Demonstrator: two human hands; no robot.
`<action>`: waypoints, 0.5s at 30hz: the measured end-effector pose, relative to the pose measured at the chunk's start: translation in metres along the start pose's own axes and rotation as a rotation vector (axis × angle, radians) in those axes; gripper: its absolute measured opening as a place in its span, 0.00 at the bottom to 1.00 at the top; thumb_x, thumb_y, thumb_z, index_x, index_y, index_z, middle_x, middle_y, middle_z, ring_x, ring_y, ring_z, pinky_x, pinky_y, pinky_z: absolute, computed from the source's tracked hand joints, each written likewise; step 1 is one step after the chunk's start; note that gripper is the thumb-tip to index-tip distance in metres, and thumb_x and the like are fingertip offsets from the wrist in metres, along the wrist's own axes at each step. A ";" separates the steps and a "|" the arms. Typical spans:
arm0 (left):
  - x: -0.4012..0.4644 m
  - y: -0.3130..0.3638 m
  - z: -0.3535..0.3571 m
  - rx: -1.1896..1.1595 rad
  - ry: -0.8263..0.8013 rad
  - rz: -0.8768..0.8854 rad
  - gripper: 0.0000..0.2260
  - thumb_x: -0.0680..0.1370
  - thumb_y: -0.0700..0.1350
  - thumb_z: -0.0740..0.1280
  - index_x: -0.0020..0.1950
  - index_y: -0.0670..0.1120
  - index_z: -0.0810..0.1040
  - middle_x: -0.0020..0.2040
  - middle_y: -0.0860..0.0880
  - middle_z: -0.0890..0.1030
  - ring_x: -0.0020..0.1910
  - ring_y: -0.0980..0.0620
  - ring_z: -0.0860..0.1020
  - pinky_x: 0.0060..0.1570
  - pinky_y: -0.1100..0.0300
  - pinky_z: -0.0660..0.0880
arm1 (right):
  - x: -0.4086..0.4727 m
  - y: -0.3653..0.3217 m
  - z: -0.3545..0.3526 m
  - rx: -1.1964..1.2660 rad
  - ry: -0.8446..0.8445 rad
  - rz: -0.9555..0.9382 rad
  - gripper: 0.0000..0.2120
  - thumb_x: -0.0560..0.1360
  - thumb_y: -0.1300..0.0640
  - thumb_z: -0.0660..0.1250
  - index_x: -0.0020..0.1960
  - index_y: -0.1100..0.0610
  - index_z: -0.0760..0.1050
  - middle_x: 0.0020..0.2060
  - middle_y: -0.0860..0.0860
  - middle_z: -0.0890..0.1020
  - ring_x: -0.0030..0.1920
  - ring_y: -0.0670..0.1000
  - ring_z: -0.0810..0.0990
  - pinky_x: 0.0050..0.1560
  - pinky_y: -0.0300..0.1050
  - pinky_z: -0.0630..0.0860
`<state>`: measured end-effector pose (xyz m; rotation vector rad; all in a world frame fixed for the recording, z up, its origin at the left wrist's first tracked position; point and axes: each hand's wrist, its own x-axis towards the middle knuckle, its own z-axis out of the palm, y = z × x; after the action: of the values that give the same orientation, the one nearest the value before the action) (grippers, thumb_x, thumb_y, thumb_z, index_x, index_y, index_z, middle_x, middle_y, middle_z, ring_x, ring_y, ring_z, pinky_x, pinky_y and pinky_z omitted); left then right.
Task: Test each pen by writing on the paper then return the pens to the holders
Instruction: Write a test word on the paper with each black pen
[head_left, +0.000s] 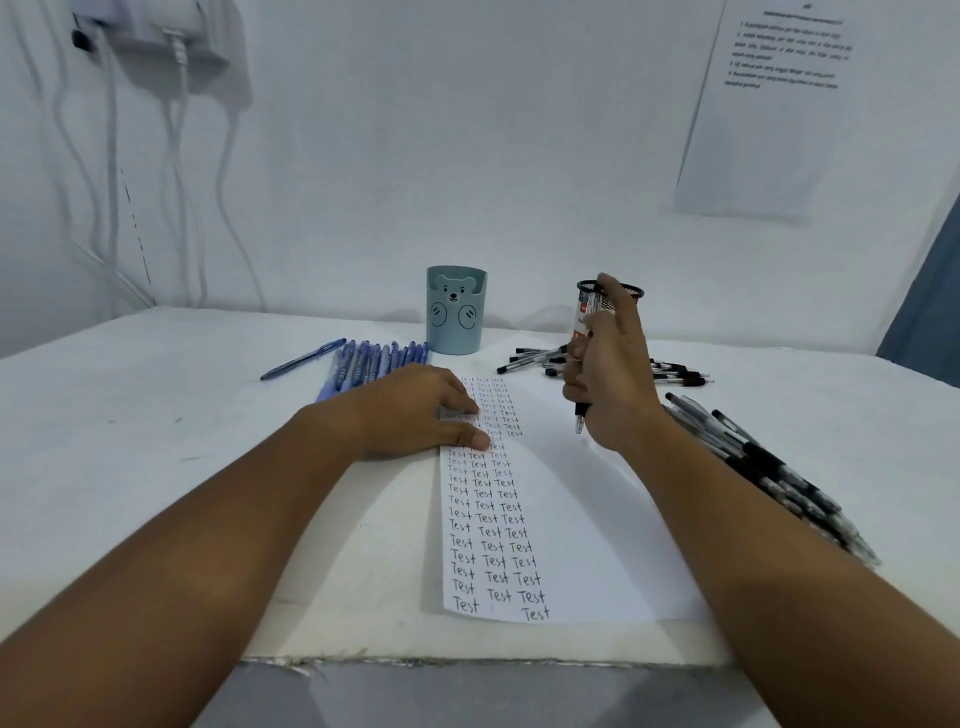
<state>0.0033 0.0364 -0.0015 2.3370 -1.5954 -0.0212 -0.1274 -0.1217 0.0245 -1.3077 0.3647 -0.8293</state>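
Flat white paper (566, 519), nearest the table edge, carries neat columns of handwritten "Test". Left hand (410, 410) presses its upper left part, fingers straight. Right hand (608, 374) curls round a clear-barrelled pen (582, 415), held upright with its tip just above the sheet. Behind stand a smooth blue bear-faced holder (456, 312) and a black mesh holder (631, 291). Blue pens (374, 364) lie left, black pens (753, 462) right.

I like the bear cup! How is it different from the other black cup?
The bear cup is light blue with solid walls and a bear face; the black cup is dark wire mesh. The bear cup stands in full view; the black cup is partly hidden behind the right hand, which holds a pen. Both stand upright on the table.
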 end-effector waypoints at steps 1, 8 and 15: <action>0.000 0.000 0.000 -0.001 0.005 0.005 0.36 0.65 0.71 0.61 0.66 0.51 0.77 0.66 0.55 0.75 0.64 0.58 0.71 0.65 0.62 0.64 | 0.001 -0.001 -0.002 0.035 -0.001 0.020 0.23 0.82 0.60 0.49 0.68 0.37 0.69 0.30 0.50 0.60 0.26 0.47 0.56 0.24 0.36 0.53; 0.000 0.001 0.000 -0.009 0.022 0.015 0.34 0.66 0.70 0.63 0.65 0.51 0.78 0.65 0.56 0.75 0.64 0.59 0.71 0.60 0.67 0.62 | -0.005 -0.003 -0.006 0.080 0.066 0.103 0.21 0.78 0.64 0.56 0.66 0.44 0.70 0.21 0.46 0.65 0.19 0.45 0.60 0.19 0.34 0.55; -0.003 0.002 -0.001 -0.007 0.014 0.009 0.35 0.65 0.71 0.61 0.65 0.51 0.78 0.65 0.56 0.75 0.64 0.59 0.71 0.62 0.66 0.63 | -0.005 0.001 -0.012 0.220 0.038 0.097 0.19 0.79 0.70 0.56 0.66 0.55 0.66 0.31 0.54 0.70 0.24 0.48 0.67 0.22 0.37 0.65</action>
<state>0.0007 0.0390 -0.0003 2.3197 -1.5970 -0.0078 -0.1387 -0.1267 0.0197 -1.0636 0.3538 -0.7892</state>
